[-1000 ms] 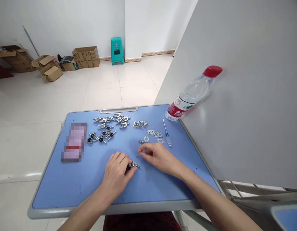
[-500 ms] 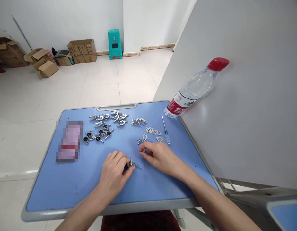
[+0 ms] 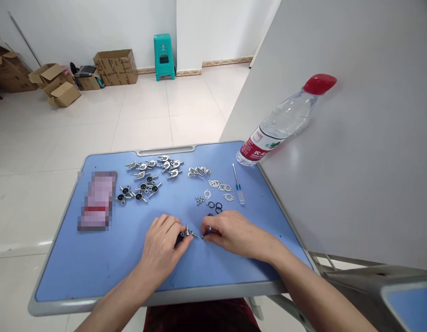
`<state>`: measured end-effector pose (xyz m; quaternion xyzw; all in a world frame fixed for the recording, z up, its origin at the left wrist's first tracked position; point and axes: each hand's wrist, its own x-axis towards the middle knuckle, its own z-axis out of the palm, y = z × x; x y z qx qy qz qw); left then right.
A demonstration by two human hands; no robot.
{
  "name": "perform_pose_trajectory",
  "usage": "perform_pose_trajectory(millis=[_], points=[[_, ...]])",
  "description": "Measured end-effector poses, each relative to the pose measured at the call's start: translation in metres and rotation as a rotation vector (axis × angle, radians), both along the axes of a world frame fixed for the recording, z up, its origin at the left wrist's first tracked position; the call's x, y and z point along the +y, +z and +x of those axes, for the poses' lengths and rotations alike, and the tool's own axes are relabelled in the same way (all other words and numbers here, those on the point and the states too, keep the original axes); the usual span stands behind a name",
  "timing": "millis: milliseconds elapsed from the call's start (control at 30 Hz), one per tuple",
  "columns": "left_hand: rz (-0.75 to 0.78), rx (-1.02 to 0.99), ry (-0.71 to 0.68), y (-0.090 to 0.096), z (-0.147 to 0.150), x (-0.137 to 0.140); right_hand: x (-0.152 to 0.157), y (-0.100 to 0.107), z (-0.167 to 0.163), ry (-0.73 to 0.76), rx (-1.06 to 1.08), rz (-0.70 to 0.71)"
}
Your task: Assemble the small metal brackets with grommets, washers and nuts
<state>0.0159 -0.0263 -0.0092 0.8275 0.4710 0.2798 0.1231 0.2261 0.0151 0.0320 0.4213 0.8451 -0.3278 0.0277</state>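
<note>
My left hand (image 3: 164, 243) is closed, its thumb and fingers pinching a small metal fitting (image 3: 187, 233) with a pin standing up and a thin stem pointing right. Just right of the fitting, my right hand (image 3: 230, 232) is closed in a pinch. Something small and dark shows between its fingertips, too little visible to name. Black rubber rings (image 3: 219, 208) lie just beyond my right hand, one partly covered by it. Beside them are a cluster of tiny screws (image 3: 200, 200) and several flat metal gaskets (image 3: 228, 197).
Metal fittings with brackets (image 3: 174, 173), fittings with black discs (image 3: 143, 186) and round-headed metal pieces (image 3: 199, 171) lie farther back. A screwdriver (image 3: 239, 191) rests at right near a water bottle (image 3: 263, 140) by the grey panel (image 3: 355, 161). A blurred phone-like object (image 3: 98, 198) lies left.
My right hand has drawn slightly down toward the fitting, uncovering the black rings. My left hand keeps its hold on the fitting. The view has shifted slightly.
</note>
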Motion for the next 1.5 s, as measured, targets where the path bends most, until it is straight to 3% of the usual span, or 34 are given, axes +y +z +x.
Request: perform_pose_trajectory(millis=[167,467,900,1233,1500], points=[[-0.005,0.0,0.0,0.0,0.0,0.0,0.004,0.002,0.004,-0.048,0.04,0.055],[-0.014,0.003,-0.004,0.0,0.0,0.0,0.006,-0.009,0.001,0.011,0.2,0.108],[-0.001,0.01,0.005,0.001,0.001,0.0,0.002,-0.004,-0.011,-0.054,0.005,0.056],[-0.007,0.02,0.004,0.003,0.001,0.0,0.006,-0.01,-0.001,0.025,0.036,0.179],[0.007,0.013,0.01,0.001,0.001,0.0,0.006,-0.004,0.003,-0.033,0.0,0.183]])
